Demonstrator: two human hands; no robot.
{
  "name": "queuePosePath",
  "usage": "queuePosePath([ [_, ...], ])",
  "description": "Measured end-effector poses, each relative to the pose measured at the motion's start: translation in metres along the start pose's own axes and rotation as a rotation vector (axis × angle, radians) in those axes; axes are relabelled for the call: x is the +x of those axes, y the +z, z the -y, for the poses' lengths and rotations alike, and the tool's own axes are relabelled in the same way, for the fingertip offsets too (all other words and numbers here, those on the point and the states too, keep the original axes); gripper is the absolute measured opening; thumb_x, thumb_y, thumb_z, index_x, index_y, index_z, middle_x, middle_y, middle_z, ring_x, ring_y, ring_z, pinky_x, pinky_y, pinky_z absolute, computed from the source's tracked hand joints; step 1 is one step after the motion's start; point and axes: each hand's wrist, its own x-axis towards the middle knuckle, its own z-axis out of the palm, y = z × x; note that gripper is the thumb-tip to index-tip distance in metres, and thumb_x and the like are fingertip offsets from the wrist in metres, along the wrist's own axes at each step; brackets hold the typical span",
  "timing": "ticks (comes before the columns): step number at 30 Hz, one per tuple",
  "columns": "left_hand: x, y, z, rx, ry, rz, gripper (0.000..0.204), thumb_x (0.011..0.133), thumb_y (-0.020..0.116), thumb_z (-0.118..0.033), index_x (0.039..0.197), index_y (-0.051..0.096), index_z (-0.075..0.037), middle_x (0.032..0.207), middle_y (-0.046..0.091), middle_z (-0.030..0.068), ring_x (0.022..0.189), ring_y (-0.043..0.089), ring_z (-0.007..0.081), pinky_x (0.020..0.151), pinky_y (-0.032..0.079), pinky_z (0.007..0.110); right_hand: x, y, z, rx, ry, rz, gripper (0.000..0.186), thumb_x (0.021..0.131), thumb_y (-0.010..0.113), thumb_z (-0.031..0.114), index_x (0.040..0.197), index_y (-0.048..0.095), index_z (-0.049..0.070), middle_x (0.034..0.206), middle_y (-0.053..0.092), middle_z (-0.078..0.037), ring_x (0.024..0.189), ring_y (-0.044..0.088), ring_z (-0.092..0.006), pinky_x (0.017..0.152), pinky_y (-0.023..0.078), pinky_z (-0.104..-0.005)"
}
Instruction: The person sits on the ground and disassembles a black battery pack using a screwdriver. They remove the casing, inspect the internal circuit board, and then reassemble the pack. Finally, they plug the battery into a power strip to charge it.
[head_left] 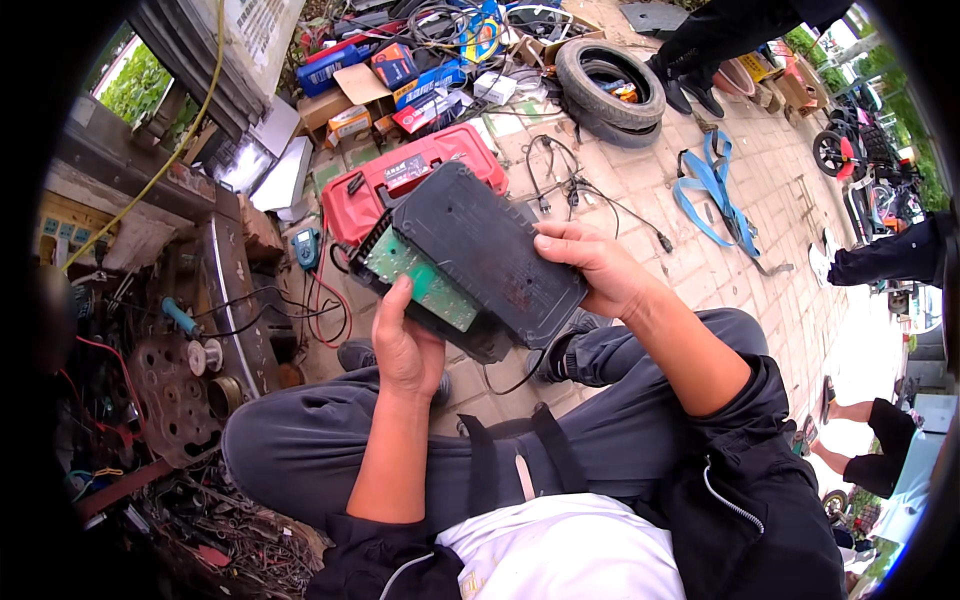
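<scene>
A black plastic case (485, 255) is held up over my crossed legs, its dark lid lying askew so that a green circuit board (440, 300) shows along its left side. My left hand (405, 350) grips the case's lower left, thumb beside the board. My right hand (600, 275) clasps the right end of the lid, thumb on top and fingers hidden beneath. A black cable hangs below the case. Just behind it lies a red toolbox (370, 175), and to the left a teal meter (305, 247) with leads.
Boxes (430, 85) and cables pile at the back beside two tires (610, 85). A blue strap (715, 190) lies on the paving. Metal parts and a spool (205, 357) clutter my left. Other people's legs (880, 260) and bikes (840, 150) are at right.
</scene>
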Motion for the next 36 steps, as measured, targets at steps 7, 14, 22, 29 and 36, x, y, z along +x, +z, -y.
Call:
queuePosePath([
  [7, 0.001, 0.0, 0.006, -0.026, -0.018, 0.052, 0.042, 0.094, 0.053, -0.024, 0.131, 0.044, -0.005, 0.124, 0.057, 0.0074, 0.113, 0.056, 0.0213, 0.098, 0.043, 0.038, 0.003, 0.008, -0.011, -0.726, -0.176, -0.061, 0.076, 0.085, 0.068, 0.038, 0.136, 0.037, -0.01, 0.124, 0.056, -0.021, 0.114, 0.056, -0.0263, 0.097, 0.044, -0.0332],
  [14, 0.0, 0.004, 0.012, -0.027, 0.024, 0.045, 0.04, 0.095, 0.055, -0.018, 0.13, 0.042, -0.004, 0.125, 0.054, 0.0086, 0.114, 0.055, 0.0203, 0.099, 0.043, 0.037, -0.003, 0.031, -0.014, -1.225, -0.381, -0.147, 0.1, 0.069, 0.075, 0.044, 0.139, 0.03, -0.012, 0.132, 0.044, -0.032, 0.126, 0.045, -0.038, 0.106, 0.035, -0.0396],
  [22, 0.0, 0.008, 0.011, -0.104, 0.0, 0.012, 0.046, 0.1, 0.04, -0.04, 0.13, 0.047, -0.005, 0.125, 0.057, 0.0083, 0.115, 0.055, 0.0206, 0.101, 0.042, 0.037, -0.014, 0.054, -0.002, -1.426, -0.608, -0.221, 0.09, 0.068, 0.074, 0.039, 0.137, 0.036, -0.006, 0.12, 0.053, -0.026, 0.11, 0.055, -0.039, 0.094, 0.044, -0.0416],
  [29, 0.0, 0.011, 0.02, -0.086, 0.002, -0.011, 0.06, 0.099, 0.029, -0.052, 0.138, 0.04, -0.008, 0.132, 0.053, 0.0111, 0.119, 0.054, 0.0244, 0.102, 0.043, 0.04, -0.009, 0.055, -0.026, -1.61, -0.752, -0.2, 0.088, 0.067, 0.075, 0.038, 0.136, 0.038, -0.002, 0.118, 0.052, -0.026, 0.104, 0.056, -0.0412, 0.089, 0.048, -0.0448],
  [36, -0.003, 0.01, 0.019, -0.126, 0.068, 0.001, 0.061, 0.097, 0.041, -0.053, 0.134, 0.043, -0.005, 0.13, 0.054, 0.0085, 0.118, 0.053, 0.0198, 0.102, 0.04, 0.036, -0.006, 0.053, -0.028, -1.588, -0.686, -0.217, 0.088, 0.067, 0.076, 0.037, 0.137, 0.038, 0.001, 0.121, 0.051, -0.025, 0.109, 0.053, -0.0405, 0.089, 0.047, -0.044],
])
